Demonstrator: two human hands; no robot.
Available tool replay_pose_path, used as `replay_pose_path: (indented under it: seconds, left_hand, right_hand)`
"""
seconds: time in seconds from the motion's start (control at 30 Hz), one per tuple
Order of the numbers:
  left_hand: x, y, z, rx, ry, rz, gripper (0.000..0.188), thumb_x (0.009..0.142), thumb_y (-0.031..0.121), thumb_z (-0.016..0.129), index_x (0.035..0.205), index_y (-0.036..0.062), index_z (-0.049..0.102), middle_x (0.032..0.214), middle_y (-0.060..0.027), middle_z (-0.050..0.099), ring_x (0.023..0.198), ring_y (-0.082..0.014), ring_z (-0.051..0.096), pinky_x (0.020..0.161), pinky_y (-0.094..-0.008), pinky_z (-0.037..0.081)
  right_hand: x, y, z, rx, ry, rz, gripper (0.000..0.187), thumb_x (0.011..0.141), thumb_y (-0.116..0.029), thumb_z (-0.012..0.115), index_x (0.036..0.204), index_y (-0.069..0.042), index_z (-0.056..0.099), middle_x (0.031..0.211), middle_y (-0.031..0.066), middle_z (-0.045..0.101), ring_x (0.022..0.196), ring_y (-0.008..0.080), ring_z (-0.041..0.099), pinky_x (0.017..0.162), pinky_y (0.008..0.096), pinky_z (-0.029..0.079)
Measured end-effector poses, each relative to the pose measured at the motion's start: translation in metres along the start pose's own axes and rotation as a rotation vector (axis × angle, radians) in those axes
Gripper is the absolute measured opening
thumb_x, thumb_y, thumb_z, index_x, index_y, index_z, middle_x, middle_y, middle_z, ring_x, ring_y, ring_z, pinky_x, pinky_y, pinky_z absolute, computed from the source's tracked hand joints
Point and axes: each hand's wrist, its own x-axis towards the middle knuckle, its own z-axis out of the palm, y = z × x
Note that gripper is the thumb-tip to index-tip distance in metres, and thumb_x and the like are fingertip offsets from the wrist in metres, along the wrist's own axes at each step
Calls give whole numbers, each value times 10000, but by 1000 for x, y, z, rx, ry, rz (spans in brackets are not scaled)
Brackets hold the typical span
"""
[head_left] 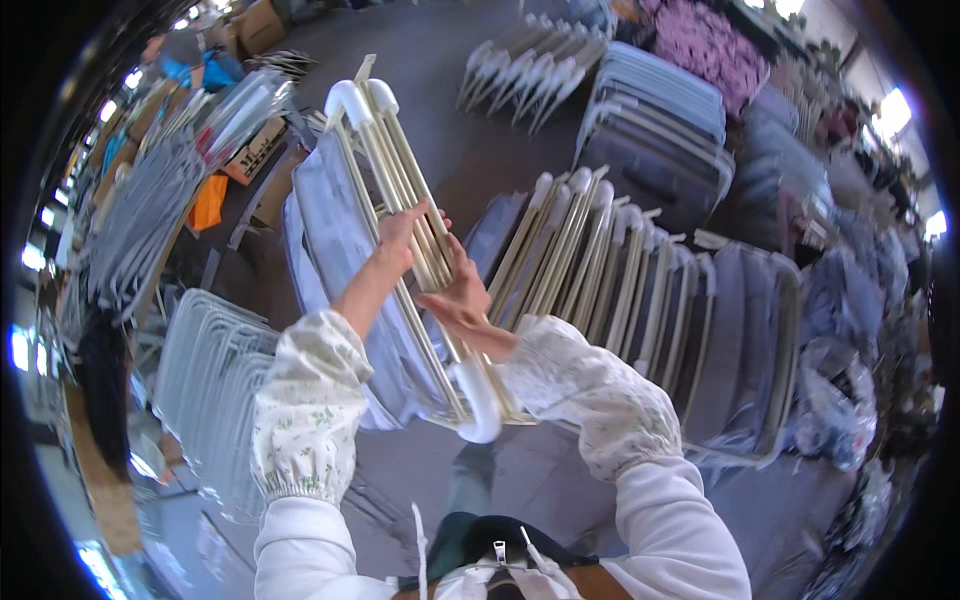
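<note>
A folded frame (432, 262) of cream metal tubes with white plastic corner pieces stands tilted in front of me, grey fabric (335, 200) on its left side. My left hand (402, 236) is closed around its tubes near the middle, fingers reaching over to the right. Just below, my right hand (462, 298) grips the right side of the same frame, its thumb lying across the tubes. Some fingertips of both hands are hidden behind the metal.
To the right leans a long row of similar folded frames (625, 270). White tubular frames (215, 350) stack at lower left. Farther back are more frames (540, 70), a stack with light-blue edges (665, 85) and pink fabric (705, 45). An orange piece (208, 202) lies at left.
</note>
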Motion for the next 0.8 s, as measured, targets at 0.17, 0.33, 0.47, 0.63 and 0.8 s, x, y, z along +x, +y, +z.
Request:
replay_pose_path:
  seconds: [0.17,0.33,0.47,0.63,0.8]
  left_hand:
    - [140,-35,-56,377,1,-68,225,892,20,614,1077,-104,580,900,-202,680,778,-329,697,656,-464,606]
    - [236,-123,-48,413,-165,-204,215,856,-27,636,1037,-125,573,827,-222,660,703,-356,693,586,-469,603]
    - [316,-203,-66,836,-133,-7,251,795,98,752,972,-48,651,806,-146,692,678,-267,696,587,-385,568]
    - [361,-230,-114,1229,-204,94,660,674,376,859,1105,-67,627,1022,-180,705,909,-268,692,776,-376,548]
    - [318,-261,-30,1492,129,257,905,740,484,772,1364,-73,429,1400,-268,469,1326,-363,439,1068,-424,370]
  right_hand:
    - [83,52,108,146,181,199,1053,556,-247,772,1482,-229,272,1230,133,529,1152,337,544,944,446,442]
    - [138,131,128,170,358,359,1046,605,-235,777,1488,-208,217,1160,161,484,1116,366,507,912,464,440]
    - [162,183,139,-225,360,345,955,628,-199,782,1448,-115,300,1312,249,390,1234,405,401,1007,456,379]
    - [58,206,75,-147,249,-202,719,703,-125,760,1349,-106,445,1418,249,331,1294,440,341,1070,505,335]
    - [-100,278,55,138,237,136,525,739,-62,703,1242,-85,554,1342,225,431,1252,407,441,1031,441,405]
